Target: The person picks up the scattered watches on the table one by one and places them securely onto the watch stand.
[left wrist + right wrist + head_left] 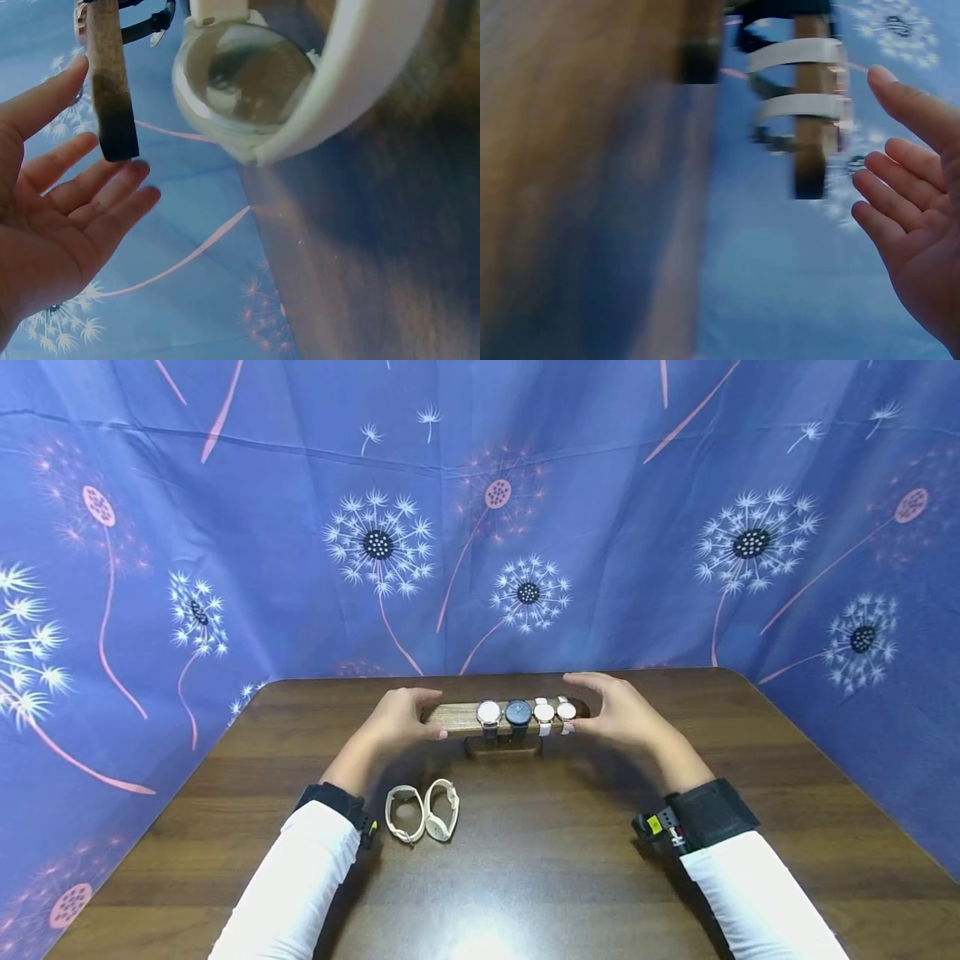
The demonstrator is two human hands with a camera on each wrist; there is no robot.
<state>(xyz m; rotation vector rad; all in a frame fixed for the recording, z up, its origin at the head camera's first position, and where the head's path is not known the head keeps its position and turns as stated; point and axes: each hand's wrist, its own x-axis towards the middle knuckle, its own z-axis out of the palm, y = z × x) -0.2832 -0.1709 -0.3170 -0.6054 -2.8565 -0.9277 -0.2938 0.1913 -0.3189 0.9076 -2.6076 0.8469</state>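
Observation:
A wooden watch stand (455,717) holds a row of watches on its raised bar, above a dark base (502,747). On the bar are a pale-faced watch with a dark strap (489,713), a dark blue-faced watch (517,712) and two white-strapped watches (544,713). My left hand (393,718) is at the bar's left end; in the left wrist view its thumb tip meets the bar's edge and the other fingers spread loosely past the end. Around the right end, my right hand (626,714) has thumb and fingers apart, with a gap to the bar in the right wrist view.
Two white watches (406,815) with looped straps rest on their sides near my left forearm. The brown wooden table (570,860) reaches back to a blue dandelion-print cloth (450,552). A black band (712,818) with a camera circles each wrist.

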